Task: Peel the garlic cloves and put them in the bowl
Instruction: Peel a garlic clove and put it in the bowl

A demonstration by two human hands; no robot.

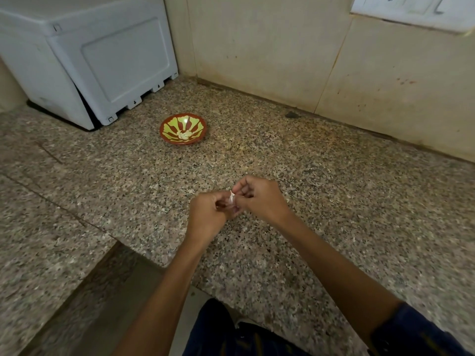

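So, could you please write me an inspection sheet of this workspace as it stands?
Surface: speckled granite counter, step edge at lower left.
Job's things: bowl holds a few peeled cloves; one clove, skin partly on, held between both hands.
Clutter: dark scrap by the wall; pale flecks near the bowl.
Hands: left hand and right hand both pinch the clove with curled fingers.
Cables: nothing seen.
Surroundings: white appliance at rear left; stained tile wall; socket plate at upper right.

Home kitchen: granite counter point(308, 176), tiled wall point(257, 47).
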